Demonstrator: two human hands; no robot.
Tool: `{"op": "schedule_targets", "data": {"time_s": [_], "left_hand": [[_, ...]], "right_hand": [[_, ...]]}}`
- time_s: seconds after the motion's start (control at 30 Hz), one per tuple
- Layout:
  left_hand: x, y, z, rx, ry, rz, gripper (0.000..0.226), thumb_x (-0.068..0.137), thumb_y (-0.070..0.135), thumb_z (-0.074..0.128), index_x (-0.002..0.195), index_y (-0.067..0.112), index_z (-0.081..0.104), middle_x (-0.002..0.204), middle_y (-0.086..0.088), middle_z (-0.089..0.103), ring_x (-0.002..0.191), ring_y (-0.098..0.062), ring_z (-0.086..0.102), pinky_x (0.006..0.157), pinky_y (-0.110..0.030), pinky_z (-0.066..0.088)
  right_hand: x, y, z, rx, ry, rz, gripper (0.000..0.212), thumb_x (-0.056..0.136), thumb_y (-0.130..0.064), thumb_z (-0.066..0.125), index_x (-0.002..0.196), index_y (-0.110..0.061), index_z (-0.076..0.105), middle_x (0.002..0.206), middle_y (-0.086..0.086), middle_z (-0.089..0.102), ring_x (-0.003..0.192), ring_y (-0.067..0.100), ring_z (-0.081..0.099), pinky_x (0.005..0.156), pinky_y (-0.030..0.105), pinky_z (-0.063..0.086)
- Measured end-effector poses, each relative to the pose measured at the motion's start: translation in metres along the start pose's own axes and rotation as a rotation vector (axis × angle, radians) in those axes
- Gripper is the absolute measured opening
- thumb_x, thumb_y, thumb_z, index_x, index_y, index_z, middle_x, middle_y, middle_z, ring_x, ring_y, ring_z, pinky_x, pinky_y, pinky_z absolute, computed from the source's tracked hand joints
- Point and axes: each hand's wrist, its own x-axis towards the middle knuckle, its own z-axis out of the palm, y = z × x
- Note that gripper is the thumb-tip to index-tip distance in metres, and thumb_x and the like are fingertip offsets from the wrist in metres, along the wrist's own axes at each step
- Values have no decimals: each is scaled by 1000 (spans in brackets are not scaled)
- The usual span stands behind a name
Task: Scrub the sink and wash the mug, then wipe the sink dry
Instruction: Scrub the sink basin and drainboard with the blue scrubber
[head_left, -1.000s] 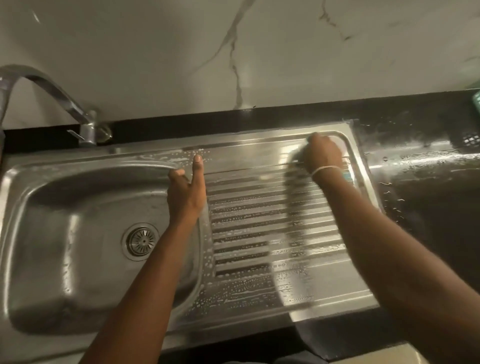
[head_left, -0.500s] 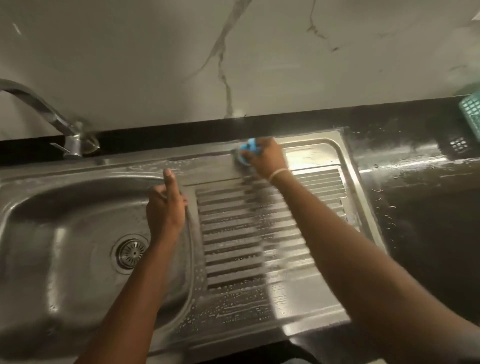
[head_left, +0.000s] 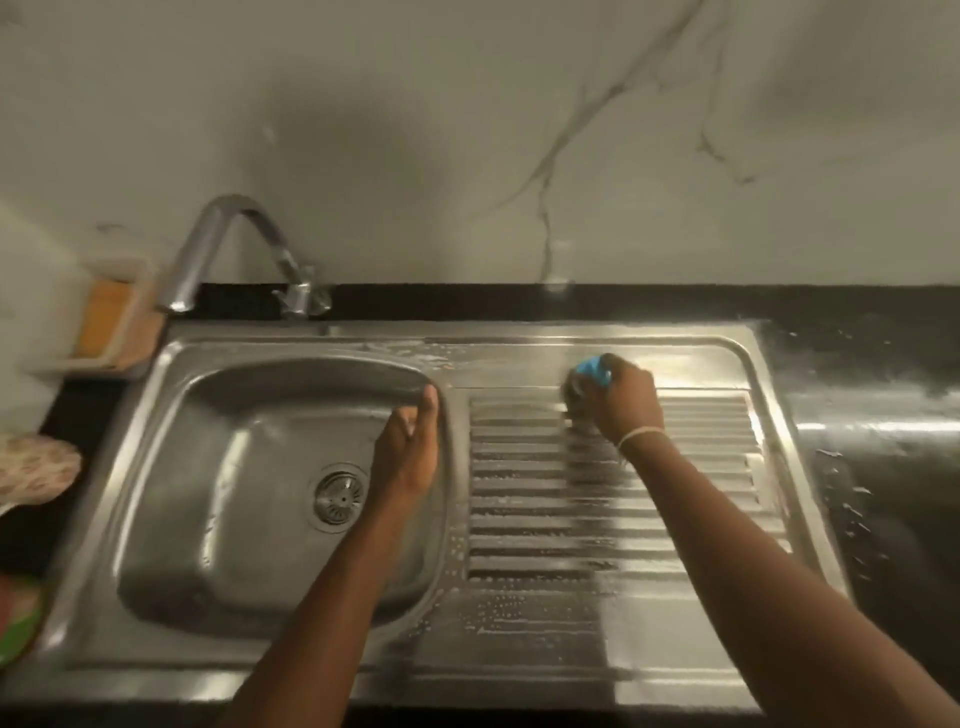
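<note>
The scrubbing stage is judged to be in progress: a blue scrubber (head_left: 592, 375) is gripped in the right hand (head_left: 626, 402) and pressed to the far end of the soapy ribbed drainboard (head_left: 613, 499), while the left hand (head_left: 410, 447) is rested on the basin edge of the sink (head_left: 208, 467), thumb extended and fingers loosely curled, nothing held. Suds are noted between and below the hands (no rinsing evident). No mug is seen, so washing it and wiping dry are judged outstanding.
</note>
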Motion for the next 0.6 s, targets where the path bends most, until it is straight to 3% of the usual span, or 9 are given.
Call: {"op": "schedule_targets", "data": {"time_s": [0.13,0.23,0.33,0.4,0.47,0.53,0.6], "left_hand": [[-29,-25,-54,3,37,17,71,78,84,35,63,16,50,54,5,54,57,-18,55,60,-34,45],[-46,-67,-117,-121,118,-45,65,72,79,53,78,15,63,68,-3,69,66,-17,67,62,-32,52],[-64,-107,-189,-101,329,7,32,78,52,71,77,20,65,71,5,70,69,-8,67,67,-28,53],[-81,-133,-240,-98,511,33,25,78,43,76,72,25,59,68,7,66,67,-6,63,67,-25,51],[-96,-153,-286,-51,669,51,27,76,33,80,73,27,54,71,8,62,68,-5,60,67,-22,49],[-105,-181,-331,21,736,3,35,69,38,82,85,27,52,88,9,62,81,-9,61,75,-29,53],[-107,-204,-366,111,663,-125,70,58,53,81,115,30,48,115,6,56,105,-13,58,90,-37,53]], "right_hand": [[-32,-62,32,-97,-219,-207,28,85,-36,75,98,-11,72,84,4,64,77,22,59,71,23,38],[-81,-118,63,-173,-359,-390,18,85,-33,77,85,-15,71,70,0,58,70,23,58,63,24,37],[-138,-160,109,-148,-489,-544,24,85,-29,77,102,-13,73,86,4,69,76,17,63,76,31,52],[-177,-188,142,-121,-562,-599,29,84,-31,78,108,-21,66,91,-2,68,76,7,64,76,22,54],[-212,-221,172,-109,-650,-613,27,85,-33,76,105,-24,60,89,-7,64,72,-1,60,64,11,47],[-243,-258,207,-59,-727,-632,28,88,-33,73,109,-17,62,93,-1,67,73,8,64,65,19,52],[-270,-297,240,-4,-757,-661,31,91,-32,69,116,-16,62,99,2,68,81,15,66,76,33,57]]}}
